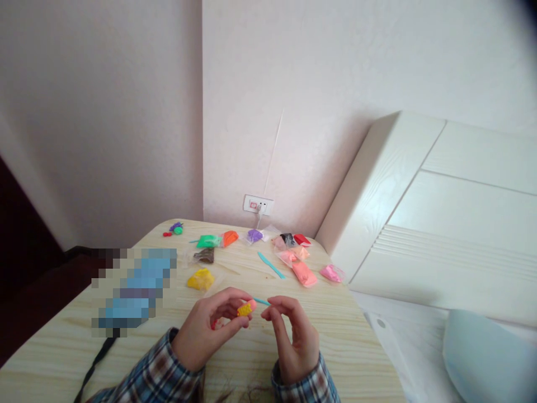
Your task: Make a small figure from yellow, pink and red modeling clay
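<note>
A small lump of yellow and pink modelling clay point(245, 309) is pinched between the thumb and fingers of my left hand point(210, 327). A bit of red shows under that palm, too hidden to name. My right hand point(293, 333) is close by on the right, its thumb and fingertips drawn together. A thin blue modelling tool point(262, 301) runs from those right fingertips toward the clay lump. Its right end is hidden by the fingers. Farther back, another blue modelling tool point(271, 265) lies on the wooden table point(348, 358).
Bags of clay lie across the table: yellow point(200, 279), brown point(205, 256), green point(208, 241), orange point(230, 238), purple point(254, 235), coral point(304, 274) and pink point(332, 273). Small coloured pieces point(178, 230) sit far left. A blurred blue object point(138, 288) with a black strap is at left.
</note>
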### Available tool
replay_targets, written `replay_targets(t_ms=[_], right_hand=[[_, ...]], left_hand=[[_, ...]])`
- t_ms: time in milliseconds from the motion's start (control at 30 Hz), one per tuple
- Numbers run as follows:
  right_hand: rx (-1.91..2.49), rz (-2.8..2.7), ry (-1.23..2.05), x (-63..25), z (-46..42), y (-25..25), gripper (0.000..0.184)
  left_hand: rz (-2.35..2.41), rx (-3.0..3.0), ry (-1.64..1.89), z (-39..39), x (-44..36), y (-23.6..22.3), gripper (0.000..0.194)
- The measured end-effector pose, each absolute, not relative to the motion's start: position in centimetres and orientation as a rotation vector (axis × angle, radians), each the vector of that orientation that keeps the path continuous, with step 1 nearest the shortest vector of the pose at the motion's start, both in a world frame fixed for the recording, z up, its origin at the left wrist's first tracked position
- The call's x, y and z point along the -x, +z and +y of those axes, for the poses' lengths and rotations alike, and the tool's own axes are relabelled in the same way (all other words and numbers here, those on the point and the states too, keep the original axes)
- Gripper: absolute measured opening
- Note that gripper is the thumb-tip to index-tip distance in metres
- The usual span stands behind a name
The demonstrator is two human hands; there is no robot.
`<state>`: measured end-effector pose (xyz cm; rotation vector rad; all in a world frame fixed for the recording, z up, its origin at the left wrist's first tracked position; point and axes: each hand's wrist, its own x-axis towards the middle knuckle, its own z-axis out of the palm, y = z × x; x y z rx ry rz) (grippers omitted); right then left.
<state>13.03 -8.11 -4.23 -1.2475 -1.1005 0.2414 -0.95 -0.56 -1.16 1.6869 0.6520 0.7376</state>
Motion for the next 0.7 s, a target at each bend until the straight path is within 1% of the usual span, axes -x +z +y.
replay_targets(t_ms=[200, 567, 700], right_hand=[[1.238, -1.111, 0.135, -13.1, -7.98, -4.19, 0.007], [1.147, -1.126, 0.29, -13.64, -7.91, -5.02, 0.011], [1.122, -1.118, 0.255, -13.7, -7.85, -4.74, 0.008]], left_hand=[[0.641, -1.723, 0.741, -0.45, 1.06, -1.48, 0.027], [0.646, -1.81, 0.758, -0.46, 1.08, -1.54, 0.025], [0.663, -1.822, 0.76, -0.52, 1.11, -1.52, 0.025]])
